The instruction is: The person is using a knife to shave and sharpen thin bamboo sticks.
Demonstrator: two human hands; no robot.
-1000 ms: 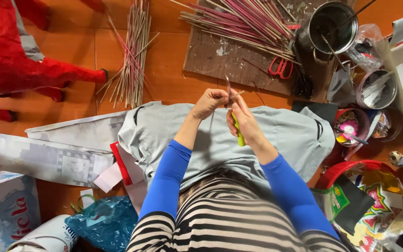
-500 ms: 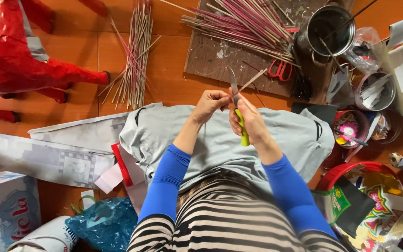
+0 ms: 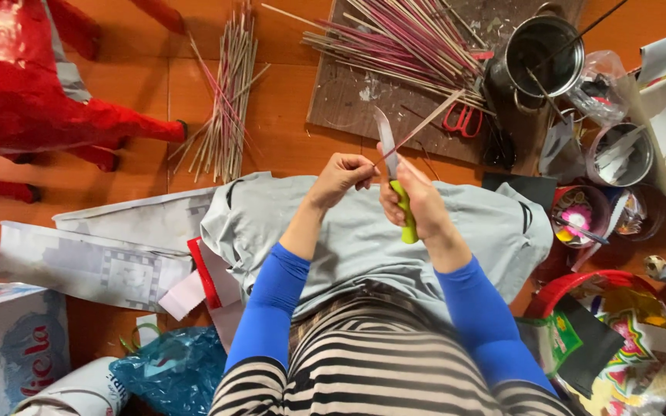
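A green-handled knife (image 3: 396, 181) is gripped by the right hand (image 3: 418, 202). A thin stick (image 3: 425, 123), pinched by the left hand (image 3: 338, 176), is pointed toward 1 o'clock over bare orange floor (image 3: 287, 131).

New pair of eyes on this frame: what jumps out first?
At centre, the right hand grips a green-handled knife, blade up, against a thin bamboo stick that the left hand pinches, over a grey cloth on the lap. Top left sits a large glossy red paper figure. A fan of pink-tinted sticks lies on a brown board at the top, beside a metal pot.
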